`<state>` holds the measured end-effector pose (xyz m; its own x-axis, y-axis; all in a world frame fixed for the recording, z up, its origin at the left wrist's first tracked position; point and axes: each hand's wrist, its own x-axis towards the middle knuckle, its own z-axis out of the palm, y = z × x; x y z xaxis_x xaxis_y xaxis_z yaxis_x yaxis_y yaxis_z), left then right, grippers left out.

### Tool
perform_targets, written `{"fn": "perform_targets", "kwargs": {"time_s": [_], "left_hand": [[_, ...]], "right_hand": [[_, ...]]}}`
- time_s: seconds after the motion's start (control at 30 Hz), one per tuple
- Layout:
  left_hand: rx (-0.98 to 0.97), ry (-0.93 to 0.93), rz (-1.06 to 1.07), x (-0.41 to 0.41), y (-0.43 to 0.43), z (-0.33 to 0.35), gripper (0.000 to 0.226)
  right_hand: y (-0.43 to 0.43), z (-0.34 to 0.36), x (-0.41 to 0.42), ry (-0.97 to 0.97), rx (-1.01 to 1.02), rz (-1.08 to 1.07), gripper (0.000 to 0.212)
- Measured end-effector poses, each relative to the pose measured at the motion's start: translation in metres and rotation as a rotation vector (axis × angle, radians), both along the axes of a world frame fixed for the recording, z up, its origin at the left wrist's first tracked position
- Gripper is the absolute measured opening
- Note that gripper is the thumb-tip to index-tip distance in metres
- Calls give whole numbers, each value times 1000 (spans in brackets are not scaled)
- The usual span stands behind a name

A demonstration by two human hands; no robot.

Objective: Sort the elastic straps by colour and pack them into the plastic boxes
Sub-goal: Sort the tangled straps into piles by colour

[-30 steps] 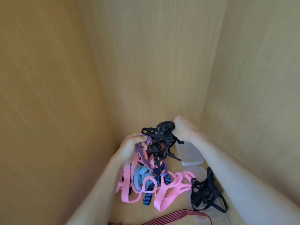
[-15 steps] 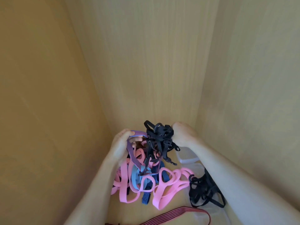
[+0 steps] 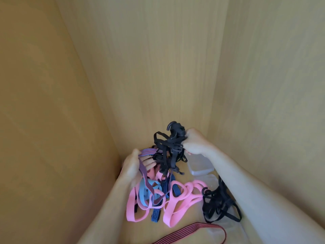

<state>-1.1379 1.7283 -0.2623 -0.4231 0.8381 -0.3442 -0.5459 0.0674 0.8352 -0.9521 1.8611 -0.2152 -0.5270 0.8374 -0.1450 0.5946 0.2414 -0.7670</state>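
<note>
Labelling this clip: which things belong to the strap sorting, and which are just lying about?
Job: left hand, purple striped strap, right hand, black strap bundle, pink straps, light blue strap, navy striped strap, red striped strap, clear plastic box.
Just there: wooden walls.

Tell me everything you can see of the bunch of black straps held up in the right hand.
The bunch of black elastic straps is a tangle of narrow bands with black plastic hooks, one curved hook sticking up on top. The right hand grips its upper end and holds it above the pink straps lying below, with loops and ends dangling. Its lower part hangs by the fingertips of the left hand, which holds a purple striped strap. The strap count cannot be told.
</note>
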Motion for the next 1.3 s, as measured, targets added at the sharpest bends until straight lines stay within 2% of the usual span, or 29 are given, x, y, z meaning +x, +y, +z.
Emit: {"fn": "perform_targets", "kwargs": {"time_s": [0.13,0.2,0.4,0.53,0.67,0.77,0.83,1.0,1.2,1.3], "left_hand": [[34,-94,38,-5,0,-2,33],[-16,-54,114,-6,1,-4,27],[-50,186,307,-17,2,-14,23],[-24,407,338,-18,2,-19,22],[-37,548,334,-20,5,-22,20],[-77,725,275,-20,5,-22,20],[-63,748,210,-15,6,-21,21],[-11,590,64,-6,3,-16,20],[87,318,84,-9,1,-1,19],[100,137,101,-11,1,4,17]], "right_hand": [[3,-14,4,-53,21,-39,18],[4,-19,5,-63,13,-53,20],[-1,-27,5,-103,-27,-38,18],[-8,-29,0,-146,1,-53,20],[-13,-23,-6,-139,48,-25,24],[-15,-16,-10,-48,-13,-23,18],[-16,-11,-13,58,-86,-34,16],[-19,-7,-21,185,-170,-59,24],[-15,-17,-14,7,-104,-126,19],[-13,-26,-6,-45,-147,-130,19]]}}
